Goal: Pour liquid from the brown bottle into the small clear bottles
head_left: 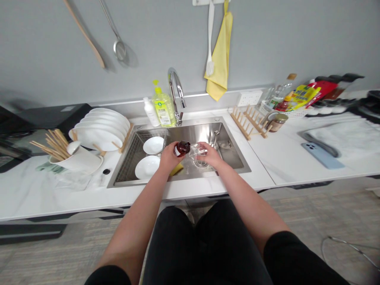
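Dark bottle (182, 147), perhaps reddish-brown, yellow cloth (220, 55), white bowls (147, 168); grey-veined white countertop (258, 162)

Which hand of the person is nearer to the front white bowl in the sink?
Left. The left hand, holding the dark bottle, is just right of the front white bowl; the right hand, holding a clear container, is farther right.

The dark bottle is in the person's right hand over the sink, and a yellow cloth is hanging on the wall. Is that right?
Not quite. The head view shows the dark bottle in the person's left hand, not the right hand. It is over the sink, and a yellow cloth is hanging on the wall.
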The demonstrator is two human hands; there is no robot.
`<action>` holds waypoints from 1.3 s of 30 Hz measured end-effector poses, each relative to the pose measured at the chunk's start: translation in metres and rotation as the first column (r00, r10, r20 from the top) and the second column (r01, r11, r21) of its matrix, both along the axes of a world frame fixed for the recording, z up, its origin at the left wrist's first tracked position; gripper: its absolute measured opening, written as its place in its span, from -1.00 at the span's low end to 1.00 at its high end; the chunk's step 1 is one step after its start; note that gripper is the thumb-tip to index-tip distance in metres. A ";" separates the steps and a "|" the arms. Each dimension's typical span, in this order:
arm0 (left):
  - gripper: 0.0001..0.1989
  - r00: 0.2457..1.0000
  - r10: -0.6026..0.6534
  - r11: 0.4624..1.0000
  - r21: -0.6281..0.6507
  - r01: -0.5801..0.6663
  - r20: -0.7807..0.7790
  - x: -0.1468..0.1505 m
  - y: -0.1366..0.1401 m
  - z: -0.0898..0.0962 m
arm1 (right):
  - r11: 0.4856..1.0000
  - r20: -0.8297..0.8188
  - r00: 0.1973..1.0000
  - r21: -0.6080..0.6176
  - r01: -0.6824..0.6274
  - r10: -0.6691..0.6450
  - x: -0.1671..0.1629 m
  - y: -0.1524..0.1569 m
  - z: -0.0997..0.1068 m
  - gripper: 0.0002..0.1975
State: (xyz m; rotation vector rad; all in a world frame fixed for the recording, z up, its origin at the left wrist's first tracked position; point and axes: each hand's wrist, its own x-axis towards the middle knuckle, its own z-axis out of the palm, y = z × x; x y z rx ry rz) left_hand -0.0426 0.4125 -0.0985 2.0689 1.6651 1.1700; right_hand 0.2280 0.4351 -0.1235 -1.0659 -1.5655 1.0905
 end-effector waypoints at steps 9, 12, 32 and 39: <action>-0.22 0.998 0.003 1.000 0.026 -0.002 -0.064 0.001 0.000 0.000 | 1.000 0.005 1.000 -0.010 0.019 -0.019 0.000 0.000 -0.001 -0.20; -0.21 0.996 0.005 0.999 0.038 -0.002 -0.084 0.000 0.001 -0.001 | 0.999 0.008 1.000 -0.023 0.025 -0.025 0.000 0.000 -0.002 -0.18; -0.29 0.977 0.042 0.987 0.158 -0.009 -0.210 -0.006 0.006 -0.011 | 0.999 0.059 0.997 0.031 0.040 -0.042 0.001 0.004 -0.009 -0.23; -0.31 0.969 0.028 0.986 0.164 0.013 -0.244 -0.005 0.005 -0.009 | 0.998 0.094 0.994 0.053 0.045 -0.050 0.002 0.004 -0.011 -0.23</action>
